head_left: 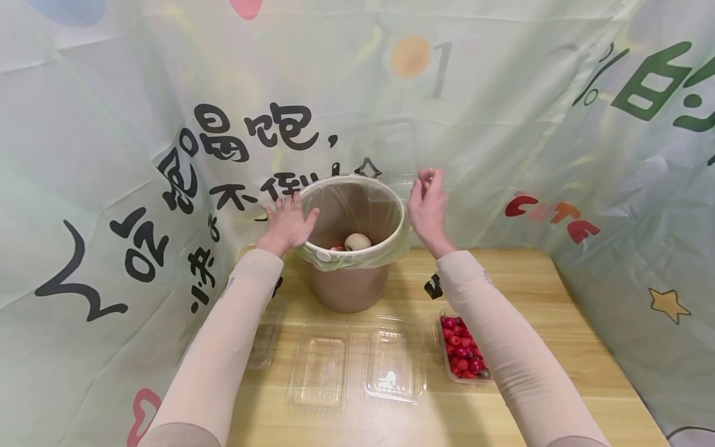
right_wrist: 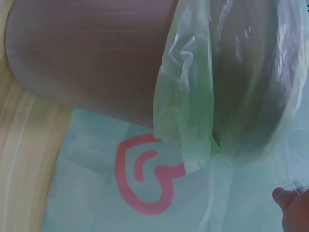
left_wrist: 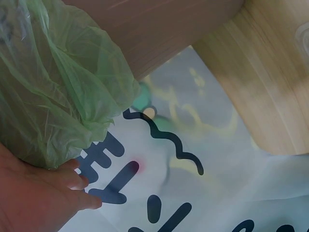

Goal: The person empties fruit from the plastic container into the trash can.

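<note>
A brown trash bin (head_left: 349, 288) with a pale rim and a green plastic liner (head_left: 385, 253) stands at the back of the table. My left hand (head_left: 288, 225) rests at the left of its rim, fingers spread. To the right of the rim, my right hand (head_left: 429, 208) pinches a clear plastic container (head_left: 393, 146), raised over the back of the bin and hard to see against the curtain. In the right wrist view, my thumb (right_wrist: 292, 205) is at the edge of that clear plastic. Inside the bin lies a pale round fruit (head_left: 357, 242) beside something red.
Two clear plastic containers (head_left: 319, 372) (head_left: 393, 366) lie on the wooden table (head_left: 413, 425), with another clear container (head_left: 262, 344) under my left forearm. A clear box of red berries (head_left: 462, 347) sits by my right forearm. Printed curtains (head_left: 486, 143) enclose the back and sides.
</note>
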